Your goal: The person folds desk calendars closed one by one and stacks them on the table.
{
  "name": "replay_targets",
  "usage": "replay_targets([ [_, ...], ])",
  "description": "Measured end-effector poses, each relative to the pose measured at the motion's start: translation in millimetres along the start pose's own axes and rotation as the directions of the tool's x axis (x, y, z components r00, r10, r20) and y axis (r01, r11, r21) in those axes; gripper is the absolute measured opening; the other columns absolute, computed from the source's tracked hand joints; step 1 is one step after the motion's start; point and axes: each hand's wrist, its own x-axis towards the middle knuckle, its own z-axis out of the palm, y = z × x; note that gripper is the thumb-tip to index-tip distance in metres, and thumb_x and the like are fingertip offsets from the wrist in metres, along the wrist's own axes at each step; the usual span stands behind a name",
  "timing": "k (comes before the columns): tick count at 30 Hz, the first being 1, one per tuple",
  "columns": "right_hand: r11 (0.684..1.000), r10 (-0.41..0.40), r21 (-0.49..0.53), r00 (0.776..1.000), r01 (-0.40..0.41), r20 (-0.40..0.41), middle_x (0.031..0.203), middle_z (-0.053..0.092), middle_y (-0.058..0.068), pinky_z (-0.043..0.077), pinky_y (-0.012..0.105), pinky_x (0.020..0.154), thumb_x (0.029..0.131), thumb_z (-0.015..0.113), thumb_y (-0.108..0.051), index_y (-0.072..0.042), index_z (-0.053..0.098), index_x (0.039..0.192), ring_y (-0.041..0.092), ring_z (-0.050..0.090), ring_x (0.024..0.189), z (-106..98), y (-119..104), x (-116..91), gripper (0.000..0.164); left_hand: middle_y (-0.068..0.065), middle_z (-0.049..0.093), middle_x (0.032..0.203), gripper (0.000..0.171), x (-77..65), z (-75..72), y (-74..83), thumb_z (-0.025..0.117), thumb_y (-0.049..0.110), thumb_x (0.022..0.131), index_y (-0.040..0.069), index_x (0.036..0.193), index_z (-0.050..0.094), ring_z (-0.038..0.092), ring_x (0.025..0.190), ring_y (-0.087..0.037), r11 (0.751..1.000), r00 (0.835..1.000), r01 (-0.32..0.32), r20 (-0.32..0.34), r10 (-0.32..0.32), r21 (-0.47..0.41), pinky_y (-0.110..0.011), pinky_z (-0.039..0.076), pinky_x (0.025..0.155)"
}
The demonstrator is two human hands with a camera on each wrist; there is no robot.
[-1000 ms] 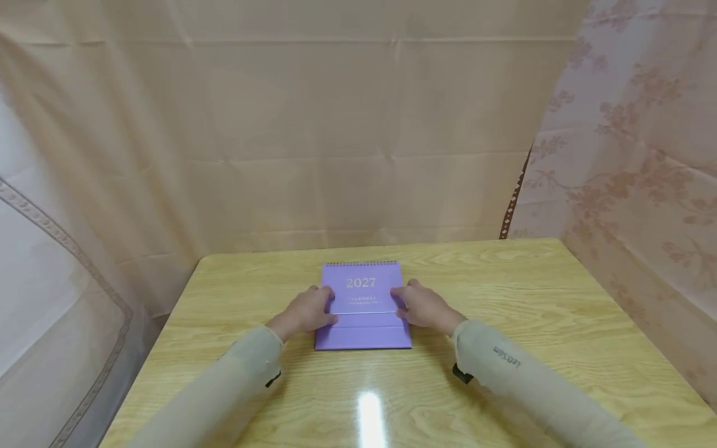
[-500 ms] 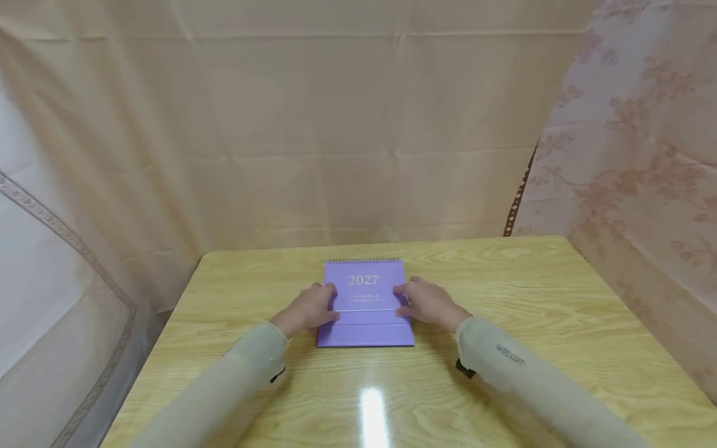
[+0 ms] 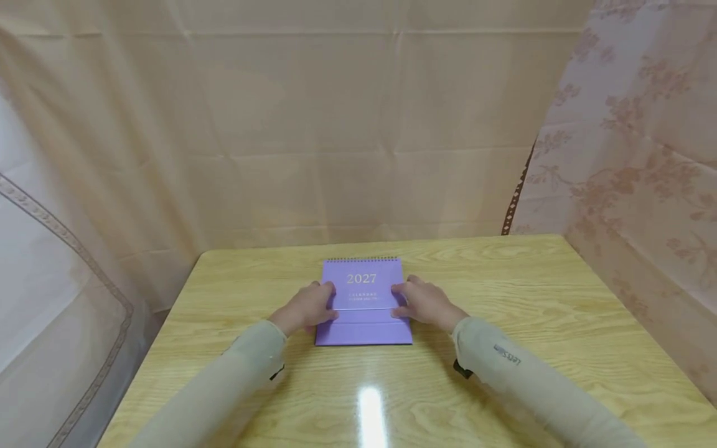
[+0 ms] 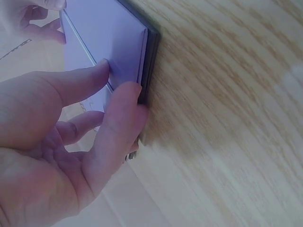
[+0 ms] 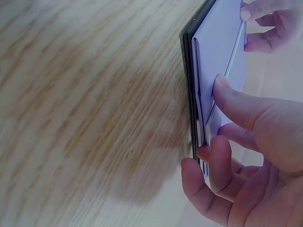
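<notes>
A purple desk calendar lies flat on the table, its wire-ring binding along the far edge and "2027" in gold on the cover. My left hand grips its left side, and my right hand grips the right side at about the same height. In the left wrist view the thumb presses on the cover while other fingers curl at the side edge. The right wrist view shows the right thumb on the cover too, with fingers around the layered edge. Fingertips under the calendar are hidden.
The wood-grain table extends around the calendar, with a bright light reflection near its front. A beige curtain hangs behind the table. A flower-patterned cloth is on the right, and a pale curtain on the left.
</notes>
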Motion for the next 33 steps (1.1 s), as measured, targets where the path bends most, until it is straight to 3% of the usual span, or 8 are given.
replay_targets([
  [6, 1.000, -0.007, 0.009, 1.000, 0.007, 0.013, 0.112, 0.064, 0.019, 0.055, 0.045, 0.069, 0.086, 0.082, -0.034, -0.005, 0.067, 0.132, 0.025, 0.058, 0.085, 0.9, -3.0, 1.5, 0.056, -0.019, 0.055, 0.104, 0.046, -3.6, 2.3, -1.1, 0.076, 0.016, 0.093, -0.002, 0.129, 0.055, 0.059, 0.057, -0.021, 0.998, 0.999, 0.051, 0.011, -0.051, -0.034, -0.029, 0.051, 0.040],
  [10, 1.000, -0.005, 0.011, 1.000, 0.005, 0.026, 0.111, 0.063, 0.019, 0.054, 0.044, 0.066, 0.087, 0.082, -0.034, -0.004, 0.066, 0.132, 0.024, 0.057, 0.081, 0.8, -2.1, -2.9, 0.057, -0.020, 0.055, 0.103, 0.045, -4.6, 6.0, 2.7, 0.076, 0.015, 0.093, -0.003, 0.129, 0.056, 0.059, 0.052, -0.021, 0.998, 0.999, 0.050, 0.012, -0.049, -0.029, -0.029, 0.051, 0.039],
  [16, 1.000, 0.015, -0.006, 1.000, -0.015, 0.008, 0.110, 0.062, 0.020, 0.055, 0.045, 0.065, 0.086, 0.082, -0.033, -0.004, 0.065, 0.133, 0.025, 0.059, 0.080, 0.9, 4.1, -9.7, 0.058, -0.022, 0.055, 0.108, 0.044, -1.6, 9.2, 9.1, 0.074, 0.015, 0.095, -0.003, 0.130, 0.055, 0.059, 0.056, -0.022, 0.998, 0.999, 0.039, 0.026, -0.038, -0.054, -0.032, 0.054, 0.042],
  [25, 0.999, -0.035, -0.015, 0.999, 0.035, 0.001, 0.110, 0.060, 0.021, 0.054, 0.039, 0.062, 0.090, 0.079, -0.034, -0.001, 0.061, 0.138, 0.023, 0.058, 0.075, 2.8, 3.3, -8.5, 0.060, -0.022, 0.055, 0.109, 0.050, -3.8, 4.0, 3.2, 0.076, 0.016, 0.093, -0.003, 0.134, 0.054, 0.059, 0.056, -0.022, 0.996, 0.999, 0.054, 0.007, -0.054, -0.076, -0.031, 0.053, 0.041],
  [30, 0.998, -0.044, -0.040, 0.999, 0.044, -0.002, 0.110, 0.058, 0.020, 0.052, 0.038, 0.060, 0.092, 0.076, -0.033, -0.001, 0.059, 0.139, 0.023, 0.057, 0.072, 3.0, 1.4, -9.3, 0.059, -0.023, 0.058, 0.112, 0.052, -5.7, 3.5, 0.9, 0.078, 0.016, 0.092, -0.004, 0.134, 0.055, 0.063, 0.070, -0.027, 0.998, 1.000, 0.023, -0.016, -0.024, -0.051, -0.029, 0.052, 0.042],
  [33, 0.999, -0.042, -0.025, 0.999, 0.042, -0.003, 0.109, 0.057, 0.019, 0.050, 0.036, 0.060, 0.093, 0.076, -0.032, -0.001, 0.059, 0.140, 0.022, 0.055, 0.072, 2.9, 0.1, -8.7, 0.059, -0.025, 0.059, 0.118, 0.054, -5.7, 3.4, -0.7, 0.078, 0.017, 0.092, -0.004, 0.136, 0.055, 0.065, 0.083, -0.030, 1.000, 1.000, 0.019, -0.023, -0.020, -0.023, -0.028, 0.055, 0.050],
])
